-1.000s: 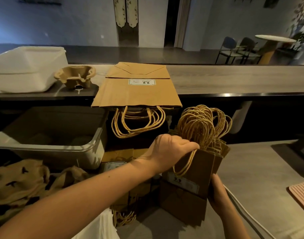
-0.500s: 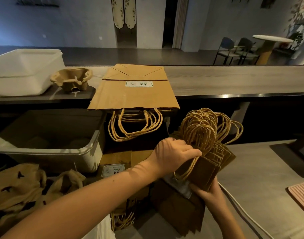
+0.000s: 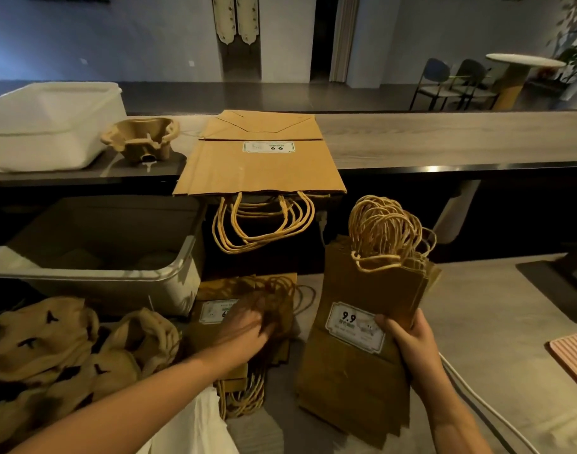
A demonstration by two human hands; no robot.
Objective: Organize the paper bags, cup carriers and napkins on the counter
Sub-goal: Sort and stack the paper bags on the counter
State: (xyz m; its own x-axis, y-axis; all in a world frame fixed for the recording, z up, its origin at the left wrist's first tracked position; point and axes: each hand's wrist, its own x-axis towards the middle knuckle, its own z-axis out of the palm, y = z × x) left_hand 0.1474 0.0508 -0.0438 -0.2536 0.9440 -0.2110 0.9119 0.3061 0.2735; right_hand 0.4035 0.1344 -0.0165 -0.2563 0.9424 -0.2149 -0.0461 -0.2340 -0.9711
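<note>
Kraft bag bundle (image 3: 362,290) gripped by right hand (image 3: 408,342); left hand (image 3: 247,326) (blurred, grip unclear) touches lower bags (image 3: 215,311).

Left hand (image 3: 247,326): reaching forward, palm down, blurred; grip unclear.
Left forearm (image 3: 133,398): bare, extended behind the hand.
Right hand (image 3: 408,339): thumb in front, fingers behind, gripping stack of paper bags (image 3: 362,290) upright.

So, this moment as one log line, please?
right hand: holds small bag bundle | left hand: at lower bag pile, grip blurred | large bags: flat on counter
</note>
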